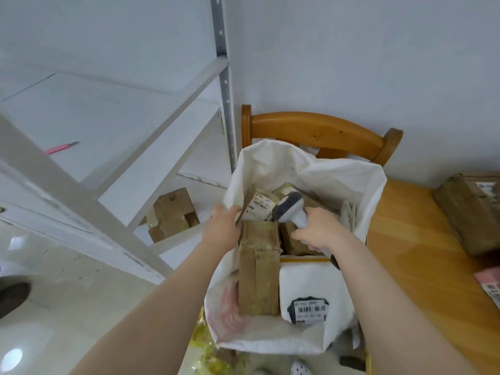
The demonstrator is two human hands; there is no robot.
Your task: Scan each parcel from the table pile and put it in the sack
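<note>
The right hand point(316, 234) is clenched round the white plastic handle of the scanner point(290, 208). Its dark grey head sits just beside a labelled parcel point(261, 209) inside the sack point(362, 185). The left hand point(221, 226) is at the sack's left rim, fingers hidden inside, so its grip cannot be told. The crumpled white woven sack also holds a tall taped brown parcel point(258, 272) and a smooth white mailer point(305, 282). 1 wrapped parcel point(470, 212) lies on the wooden table point(405, 239)
</note>
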